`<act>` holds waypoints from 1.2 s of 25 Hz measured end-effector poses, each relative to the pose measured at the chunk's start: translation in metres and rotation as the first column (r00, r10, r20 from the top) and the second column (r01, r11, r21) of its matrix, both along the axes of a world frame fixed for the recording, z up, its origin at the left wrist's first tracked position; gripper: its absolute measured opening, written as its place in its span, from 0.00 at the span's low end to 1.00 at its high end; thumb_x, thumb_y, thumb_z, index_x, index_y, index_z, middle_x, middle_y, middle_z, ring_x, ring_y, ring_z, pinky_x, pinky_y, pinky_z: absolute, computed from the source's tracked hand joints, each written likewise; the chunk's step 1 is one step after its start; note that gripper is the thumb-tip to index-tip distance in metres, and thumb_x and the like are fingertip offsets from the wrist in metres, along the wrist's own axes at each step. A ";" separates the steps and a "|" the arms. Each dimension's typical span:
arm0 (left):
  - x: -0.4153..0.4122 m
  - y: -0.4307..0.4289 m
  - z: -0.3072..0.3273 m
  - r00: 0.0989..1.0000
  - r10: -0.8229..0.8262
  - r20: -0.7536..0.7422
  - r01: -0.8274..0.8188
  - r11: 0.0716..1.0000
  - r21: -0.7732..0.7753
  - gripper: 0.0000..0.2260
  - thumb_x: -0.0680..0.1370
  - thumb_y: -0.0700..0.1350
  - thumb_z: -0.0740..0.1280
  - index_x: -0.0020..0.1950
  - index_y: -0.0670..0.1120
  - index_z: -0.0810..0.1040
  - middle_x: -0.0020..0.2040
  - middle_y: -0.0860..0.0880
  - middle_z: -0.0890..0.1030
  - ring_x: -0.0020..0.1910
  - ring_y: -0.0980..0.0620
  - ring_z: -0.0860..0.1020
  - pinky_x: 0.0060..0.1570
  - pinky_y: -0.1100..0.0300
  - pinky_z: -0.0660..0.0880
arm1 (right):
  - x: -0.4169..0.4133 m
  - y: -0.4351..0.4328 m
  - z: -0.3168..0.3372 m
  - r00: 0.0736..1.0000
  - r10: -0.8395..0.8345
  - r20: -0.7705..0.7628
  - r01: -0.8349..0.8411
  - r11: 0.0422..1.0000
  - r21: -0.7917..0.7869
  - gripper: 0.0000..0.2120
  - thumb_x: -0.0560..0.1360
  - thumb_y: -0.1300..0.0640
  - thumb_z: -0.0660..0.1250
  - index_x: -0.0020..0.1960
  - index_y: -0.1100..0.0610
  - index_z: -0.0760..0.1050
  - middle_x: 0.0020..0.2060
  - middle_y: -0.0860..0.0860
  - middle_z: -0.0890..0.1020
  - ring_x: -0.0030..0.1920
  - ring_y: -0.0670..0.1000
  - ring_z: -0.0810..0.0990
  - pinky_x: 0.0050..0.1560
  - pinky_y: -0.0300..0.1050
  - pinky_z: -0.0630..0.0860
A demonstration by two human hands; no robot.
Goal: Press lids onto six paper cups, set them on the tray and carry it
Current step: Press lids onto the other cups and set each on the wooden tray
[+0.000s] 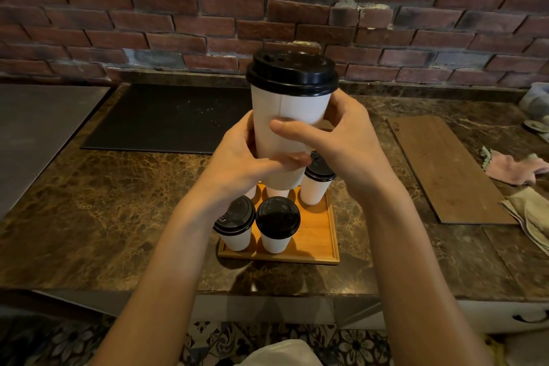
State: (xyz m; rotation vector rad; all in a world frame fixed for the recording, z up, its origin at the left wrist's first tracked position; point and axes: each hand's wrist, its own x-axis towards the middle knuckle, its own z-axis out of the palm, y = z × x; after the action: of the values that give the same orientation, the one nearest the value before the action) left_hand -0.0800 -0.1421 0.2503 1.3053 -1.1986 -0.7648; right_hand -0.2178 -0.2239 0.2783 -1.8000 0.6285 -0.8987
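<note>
Left hand (237,163) is gripping the lifted paper cup (285,116) from nine o'clock, fingers curled round its lower wall. Right hand (347,142) is clasping it from three o'clock, thumb lying across the front. A black lid (292,73) is capping it. At six o'clock beneath it, the wooden tray (320,235) is resting on the table (118,202), carrying more lidded cups (277,224).

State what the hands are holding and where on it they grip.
The left hand and right hand both grip one white paper cup by its side wall, below its black lid, above the wooden tray.
</note>
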 end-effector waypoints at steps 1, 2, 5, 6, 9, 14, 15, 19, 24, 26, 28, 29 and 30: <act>0.000 0.000 0.001 1.000 -0.018 0.002 0.018 1.000 -0.006 0.28 0.63 0.51 0.77 0.60 0.61 0.71 0.53 0.64 0.80 0.53 0.64 0.78 0.44 0.74 0.74 | -0.001 0.000 0.000 1.000 -0.004 0.003 0.004 1.000 -0.009 0.26 0.67 0.49 0.79 0.61 0.47 0.74 0.54 0.41 0.82 0.56 0.38 0.79 0.52 0.34 0.78; 0.001 0.000 0.001 0.999 -0.044 0.002 0.044 0.999 -0.014 0.28 0.64 0.49 0.77 0.61 0.60 0.70 0.53 0.63 0.80 0.54 0.63 0.78 0.45 0.73 0.75 | -0.002 0.000 0.000 1.000 -0.009 0.013 0.009 1.000 -0.017 0.26 0.66 0.50 0.79 0.62 0.48 0.74 0.54 0.42 0.82 0.56 0.39 0.79 0.53 0.34 0.78; 0.008 0.002 -0.005 0.993 -0.117 -0.033 0.115 0.993 -0.041 0.32 0.68 0.44 0.75 0.69 0.54 0.67 0.60 0.57 0.78 0.59 0.58 0.77 0.51 0.66 0.76 | -0.006 0.000 0.000 0.998 -0.039 0.058 0.040 0.999 -0.023 0.30 0.66 0.51 0.79 0.65 0.52 0.74 0.56 0.44 0.82 0.59 0.41 0.79 0.55 0.38 0.79; 0.012 0.004 -0.009 0.992 -0.115 -0.053 0.113 0.993 -0.043 0.33 0.69 0.45 0.75 0.71 0.53 0.66 0.63 0.56 0.77 0.61 0.57 0.76 0.54 0.64 0.76 | -0.008 0.000 0.000 0.996 -0.057 0.069 0.059 0.998 -0.027 0.31 0.66 0.51 0.79 0.66 0.53 0.74 0.57 0.45 0.82 0.60 0.42 0.79 0.56 0.41 0.79; 0.026 0.007 -0.025 0.995 0.070 -0.074 -0.074 0.996 -0.054 0.27 0.73 0.50 0.70 0.71 0.54 0.68 0.65 0.55 0.76 0.63 0.60 0.74 0.57 0.67 0.73 | -0.015 -0.003 -0.006 0.990 -0.124 0.073 0.128 0.990 -0.058 0.34 0.66 0.50 0.80 0.68 0.53 0.71 0.61 0.45 0.80 0.62 0.44 0.77 0.60 0.48 0.79; 0.060 0.014 -0.085 0.844 0.510 0.164 -0.517 0.856 0.000 0.19 0.79 0.53 0.62 0.70 0.52 0.70 0.68 0.52 0.73 0.64 0.61 0.72 0.60 0.68 0.70 | -0.030 -0.010 -0.025 0.972 -0.233 0.015 0.234 0.969 -0.080 0.38 0.63 0.46 0.80 0.68 0.49 0.68 0.62 0.42 0.77 0.63 0.42 0.75 0.58 0.41 0.76; 0.065 0.017 -0.102 0.806 0.548 0.222 -0.566 0.824 0.022 0.19 0.80 0.53 0.62 0.70 0.52 0.69 0.69 0.52 0.73 0.65 0.58 0.71 0.63 0.62 0.70 | -0.033 -0.012 -0.030 0.969 -0.247 0.007 0.247 0.966 -0.073 0.39 0.63 0.46 0.80 0.69 0.50 0.68 0.62 0.42 0.77 0.63 0.41 0.75 0.58 0.39 0.76; 0.077 0.030 -0.166 0.745 0.532 0.402 -0.613 0.784 0.097 0.19 0.82 0.51 0.59 0.73 0.49 0.67 0.73 0.48 0.68 0.71 0.51 0.66 0.69 0.47 0.64 | -0.044 -0.018 -0.055 0.960 -0.280 -0.022 0.279 0.959 -0.057 0.41 0.60 0.43 0.80 0.69 0.49 0.68 0.59 0.37 0.77 0.60 0.33 0.74 0.54 0.27 0.73; 0.088 0.048 -0.228 0.717 0.264 0.645 -0.563 0.765 0.313 0.22 0.83 0.52 0.52 0.77 0.50 0.59 0.78 0.47 0.56 0.77 0.50 0.52 0.74 0.50 0.49 | -0.053 -0.025 -0.099 0.944 -0.323 -0.064 0.321 0.947 -0.028 0.41 0.61 0.50 0.82 0.70 0.50 0.67 0.57 0.34 0.75 0.58 0.27 0.72 0.54 0.23 0.70; 0.090 0.054 -0.246 0.738 0.188 0.649 -0.542 0.738 0.403 0.23 0.83 0.54 0.50 0.77 0.51 0.57 0.78 0.47 0.53 0.77 0.49 0.50 0.74 0.49 0.46 | -0.056 -0.025 -0.119 0.933 -0.348 -0.091 0.349 0.937 -0.011 0.42 0.61 0.51 0.83 0.70 0.50 0.67 0.56 0.33 0.74 0.57 0.26 0.71 0.55 0.23 0.70; 0.091 0.056 -0.260 0.762 0.141 0.632 -0.530 0.696 0.484 0.24 0.82 0.56 0.48 0.78 0.52 0.55 0.79 0.47 0.51 0.77 0.49 0.48 0.74 0.49 0.45 | -0.057 -0.025 -0.138 0.921 -0.371 -0.116 0.377 0.926 0.027 0.42 0.60 0.51 0.83 0.69 0.49 0.67 0.56 0.33 0.74 0.56 0.25 0.71 0.57 0.28 0.71; 0.091 0.057 -0.265 0.773 0.117 0.624 -0.521 0.677 0.520 0.24 0.82 0.57 0.48 0.78 0.53 0.54 0.79 0.47 0.50 0.77 0.48 0.48 0.74 0.49 0.44 | -0.058 -0.025 -0.147 0.917 -0.378 -0.127 0.386 0.921 0.052 0.42 0.61 0.51 0.83 0.69 0.48 0.67 0.57 0.33 0.74 0.57 0.26 0.71 0.58 0.31 0.72; 0.090 0.058 -0.270 0.780 0.092 0.619 -0.514 0.659 0.549 0.24 0.83 0.57 0.48 0.78 0.53 0.52 0.79 0.47 0.49 0.77 0.48 0.47 0.74 0.49 0.43 | -0.058 -0.026 -0.155 0.915 -0.380 -0.136 0.392 0.917 0.074 0.41 0.61 0.52 0.83 0.69 0.48 0.67 0.57 0.34 0.74 0.57 0.26 0.71 0.59 0.32 0.72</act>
State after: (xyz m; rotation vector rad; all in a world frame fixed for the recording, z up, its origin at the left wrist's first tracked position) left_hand 0.0100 -0.0845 -0.0192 2.4502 -1.0728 -0.6059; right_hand -0.2762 -0.2500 0.1233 -1.6747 1.1165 -1.0045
